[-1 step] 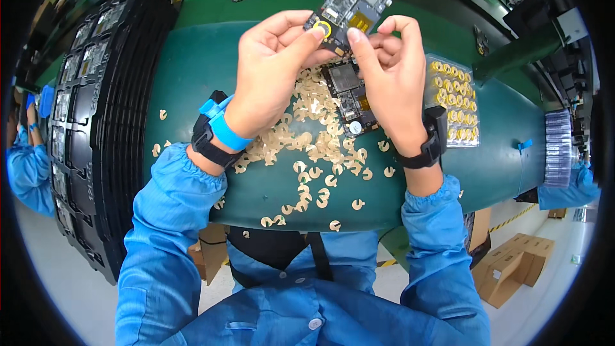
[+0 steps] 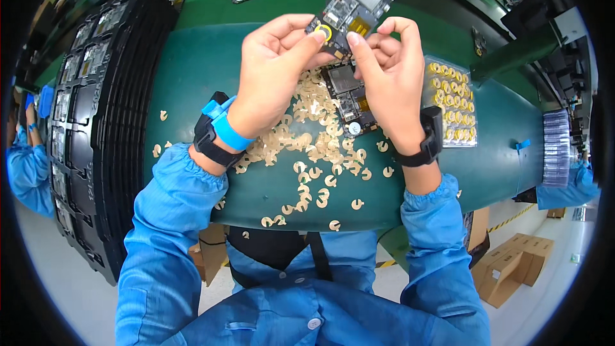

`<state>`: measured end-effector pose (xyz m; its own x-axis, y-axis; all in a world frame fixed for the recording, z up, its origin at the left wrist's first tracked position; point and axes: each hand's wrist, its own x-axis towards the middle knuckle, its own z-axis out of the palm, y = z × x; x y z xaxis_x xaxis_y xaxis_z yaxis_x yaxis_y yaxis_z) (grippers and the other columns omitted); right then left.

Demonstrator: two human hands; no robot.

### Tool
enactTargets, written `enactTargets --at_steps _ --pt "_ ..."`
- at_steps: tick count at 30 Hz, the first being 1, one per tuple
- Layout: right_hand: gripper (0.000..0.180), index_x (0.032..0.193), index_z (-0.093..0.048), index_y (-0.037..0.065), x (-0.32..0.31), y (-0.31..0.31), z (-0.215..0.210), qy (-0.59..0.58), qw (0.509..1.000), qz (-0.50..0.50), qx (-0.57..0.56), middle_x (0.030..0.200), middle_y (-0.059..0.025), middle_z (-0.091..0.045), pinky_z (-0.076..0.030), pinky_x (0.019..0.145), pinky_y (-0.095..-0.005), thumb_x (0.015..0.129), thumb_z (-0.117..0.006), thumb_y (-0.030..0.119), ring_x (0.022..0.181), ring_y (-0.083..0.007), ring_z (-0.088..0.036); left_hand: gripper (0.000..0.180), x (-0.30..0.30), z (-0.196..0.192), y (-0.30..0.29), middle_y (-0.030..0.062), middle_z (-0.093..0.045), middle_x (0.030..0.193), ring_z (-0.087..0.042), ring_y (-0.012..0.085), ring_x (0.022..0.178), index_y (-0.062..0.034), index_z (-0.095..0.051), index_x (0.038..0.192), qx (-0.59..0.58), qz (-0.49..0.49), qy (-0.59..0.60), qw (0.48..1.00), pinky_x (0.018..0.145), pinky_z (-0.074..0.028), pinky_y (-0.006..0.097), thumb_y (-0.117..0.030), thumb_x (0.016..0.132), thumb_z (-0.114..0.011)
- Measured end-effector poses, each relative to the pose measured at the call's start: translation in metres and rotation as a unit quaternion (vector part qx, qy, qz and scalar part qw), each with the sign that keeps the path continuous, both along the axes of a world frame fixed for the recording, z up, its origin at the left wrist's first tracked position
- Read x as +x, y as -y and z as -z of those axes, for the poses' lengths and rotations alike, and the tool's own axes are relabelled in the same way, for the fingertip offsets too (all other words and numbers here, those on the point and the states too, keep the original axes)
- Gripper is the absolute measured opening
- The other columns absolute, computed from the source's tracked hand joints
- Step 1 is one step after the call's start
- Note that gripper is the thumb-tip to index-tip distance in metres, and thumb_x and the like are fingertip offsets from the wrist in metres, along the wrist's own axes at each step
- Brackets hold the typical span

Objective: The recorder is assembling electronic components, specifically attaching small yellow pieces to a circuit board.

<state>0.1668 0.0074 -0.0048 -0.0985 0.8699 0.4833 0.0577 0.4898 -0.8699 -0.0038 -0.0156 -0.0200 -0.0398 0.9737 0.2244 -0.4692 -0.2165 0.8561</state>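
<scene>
Both hands, left (image 2: 272,74) and right (image 2: 391,77), are clamped on a circuit board (image 2: 352,3) above the counter (image 2: 198,70). Clear tray (image 2: 451,99) holds gold rings; black trays (image 2: 96,115) hold boards.

Your bright blue long-sleeved work coat (image 2: 282,307) with elastic gathered cuffs and a white snap button | your left hand (image 2: 272,74) bare, with a black wrist strap (image 2: 206,138) beside a light blue band (image 2: 227,129) | your right hand (image 2: 391,83) bare, with a black wristband (image 2: 428,141) | a dark strap (image 2: 318,257) hanging at your chest
</scene>
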Motion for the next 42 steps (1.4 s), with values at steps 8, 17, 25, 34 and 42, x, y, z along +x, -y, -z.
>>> enactTargets --at_steps 8,17,25,34,42 --pt "0.038 0.123 -0.044 0.002 0.000 -0.062 0.003 0.026 0.995 0.007 -0.097 0.070 -0.0049 -0.063 -0.046 0.050 -0.0265 0.095 -0.071 0.004 0.057 -0.0110 -0.058 0.035 -0.007 0.013 -0.006 0.0208 -0.069 0.127 -0.070 0.0262 0.115 0.0076 -0.057 0.134 -0.053 -0.076 -0.083 0.992 0.095 -0.059 0.036 -0.010 0.104 -0.060" --pt "0.060 0.144 -0.043 -0.005 0.065 -0.159 0.011 0.117 0.969 0.128 -0.177 0.120 -0.0306 -0.064 -0.063 0.063 -0.0380 0.086 -0.056 -0.013 0.080 -0.0327 -0.077 0.021 -0.004 0.028 -0.013 0.0176 -0.072 0.118 -0.073 0.0218 0.105 0.0067 -0.062 0.121 -0.015 -0.046 -0.145 0.988 0.085 -0.061 0.031 -0.003 0.103 -0.056" --pt "0.020 0.101 -0.075 -0.001 0.175 0.024 -0.032 0.509 0.851 0.129 0.013 0.093 -0.0192 -0.070 -0.055 0.081 -0.0426 0.088 -0.071 0.014 0.087 -0.0368 -0.068 0.017 -0.008 0.017 -0.011 0.0151 -0.074 0.111 -0.074 0.0205 0.098 0.0043 -0.065 0.115 0.007 -0.052 -0.144 0.988 0.079 -0.060 0.030 -0.003 0.103 -0.056" --pt "0.022 0.112 -0.074 0.004 0.172 0.030 -0.015 0.544 0.811 0.161 0.146 0.105 -0.0126 -0.069 -0.054 0.088 -0.0450 0.093 -0.069 0.014 0.097 -0.0352 -0.065 0.016 -0.007 0.024 -0.011 0.0149 -0.075 0.108 -0.075 0.0206 0.097 0.0045 -0.065 0.113 0.000 -0.048 -0.182 0.982 0.077 -0.059 0.029 -0.003 0.103 -0.054" --pt "0.023 0.110 -0.071 0.007 0.179 0.016 -0.031 0.653 0.725 0.041 0.215 0.092 -0.0107 -0.063 -0.056 0.078 -0.0418 0.087 -0.067 0.009 0.092 -0.0305 -0.067 0.016 -0.007 0.024 -0.011 0.0144 -0.075 0.107 -0.075 0.0198 0.093 0.0049 -0.065 0.112 0.009 -0.029 -0.189 0.981 0.076 -0.059 0.028 -0.004 0.103 -0.056"
